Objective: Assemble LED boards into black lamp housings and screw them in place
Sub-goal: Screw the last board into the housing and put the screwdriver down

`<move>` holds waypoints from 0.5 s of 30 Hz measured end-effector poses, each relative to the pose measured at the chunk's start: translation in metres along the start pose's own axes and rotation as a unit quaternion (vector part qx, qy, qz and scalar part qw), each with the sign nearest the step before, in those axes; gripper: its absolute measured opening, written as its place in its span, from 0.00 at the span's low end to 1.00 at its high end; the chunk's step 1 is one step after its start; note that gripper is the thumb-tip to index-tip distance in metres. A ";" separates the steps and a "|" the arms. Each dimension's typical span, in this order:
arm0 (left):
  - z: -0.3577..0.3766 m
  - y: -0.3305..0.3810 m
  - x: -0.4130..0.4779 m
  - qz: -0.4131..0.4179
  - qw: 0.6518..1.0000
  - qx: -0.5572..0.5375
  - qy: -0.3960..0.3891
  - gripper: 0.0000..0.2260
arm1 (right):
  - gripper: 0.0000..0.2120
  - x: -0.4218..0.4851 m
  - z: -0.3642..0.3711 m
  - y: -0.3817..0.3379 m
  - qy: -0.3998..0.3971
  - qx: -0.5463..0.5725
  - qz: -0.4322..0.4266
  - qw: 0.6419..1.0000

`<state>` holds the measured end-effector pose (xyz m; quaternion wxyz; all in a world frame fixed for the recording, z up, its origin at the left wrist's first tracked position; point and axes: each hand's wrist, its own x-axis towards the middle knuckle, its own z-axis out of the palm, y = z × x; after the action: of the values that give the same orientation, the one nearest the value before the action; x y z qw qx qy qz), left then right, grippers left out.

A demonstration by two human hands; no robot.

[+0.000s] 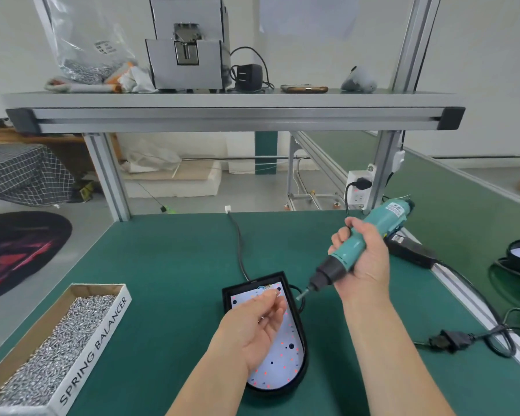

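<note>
- One black lamp housing [301,325] lies flat on the green mat [168,265], near the front edge. Its square end faces away from the person and its rounded end faces towards them.
- Inside it sits the white LED board [282,355], dotted with red-orange spots and a few dark holes.
- The left hand [252,328] reaches in from below on a bare forearm and hovers over the far half of the board, palm turned up and to the right. Thumb and forefinger meet at their tips, pinching a small silvery piece [275,292] too small to name. The other fingers curl loosely.
- The right hand [364,259] is wrapped in a full fist round a teal electric screwdriver [350,250], wrist raised. The tool is tilted with its bit [303,293] pointing down and to the left. The tip lies just beside the housing's far right corner, near the left fingertips; whether it touches anything I cannot tell.
- A black cable [239,244] runs from the housing's far end across the mat.
- At the left front stands an open cardboard box [95,349] marked SPRING BALANCER, full of silver screws [57,346].
- On the right of the mat lies a loose black plug [451,340] on its cord.
- The shelf [234,99] above carries a grey machine [189,52], a clear bag [81,40] and a phone [303,89].
</note>
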<state>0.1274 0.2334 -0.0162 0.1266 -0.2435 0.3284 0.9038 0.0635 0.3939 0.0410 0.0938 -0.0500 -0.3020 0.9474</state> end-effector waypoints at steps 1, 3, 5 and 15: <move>0.000 0.000 0.000 0.003 1.000 0.000 0.001 0.03 | 0.07 0.002 0.004 0.005 0.029 -0.020 -0.034 0.999; 0.001 0.000 0.000 0.006 1.000 0.002 0.001 0.03 | 0.10 0.004 0.011 0.015 0.065 -0.046 -0.103 0.992; 0.000 0.001 0.000 0.004 1.000 0.001 -0.001 0.03 | 0.10 0.002 0.016 0.022 0.081 -0.060 -0.147 0.984; 0.000 0.001 -0.001 0.007 1.000 0.000 0.003 0.04 | 0.09 -0.004 0.017 0.032 0.086 -0.109 -0.197 0.971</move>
<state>0.1279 0.2326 -0.0154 0.1195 -0.2435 0.3302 0.9041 0.0601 0.3578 0.0362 0.2981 -0.0806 -0.3983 0.8637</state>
